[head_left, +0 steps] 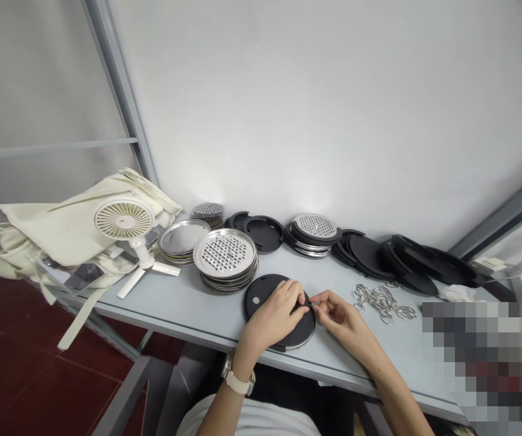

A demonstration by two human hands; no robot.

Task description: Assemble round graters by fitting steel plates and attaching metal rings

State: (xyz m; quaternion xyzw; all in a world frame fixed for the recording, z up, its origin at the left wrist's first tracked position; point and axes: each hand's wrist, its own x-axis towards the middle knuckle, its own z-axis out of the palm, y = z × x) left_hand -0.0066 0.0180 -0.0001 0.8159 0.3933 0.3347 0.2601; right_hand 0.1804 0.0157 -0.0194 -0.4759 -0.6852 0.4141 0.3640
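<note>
Black round disc [261, 297] with one small pale hole, flat on a pale grey table [174, 297], its near rim right at the table's front edge. Left hand [275, 315] clasping the disc from above, fingers curled over its face. Right hand [340, 318] pinching a small dark tab [312, 301] at the disc's right rim, though the fingers hide most of it, so probably a tab. Steel ring chain [381, 303] just beyond, to the right. Perforated steel plates [225, 260] stacked close behind. Lower right corner pixelated, hiding what lies there.
</note>
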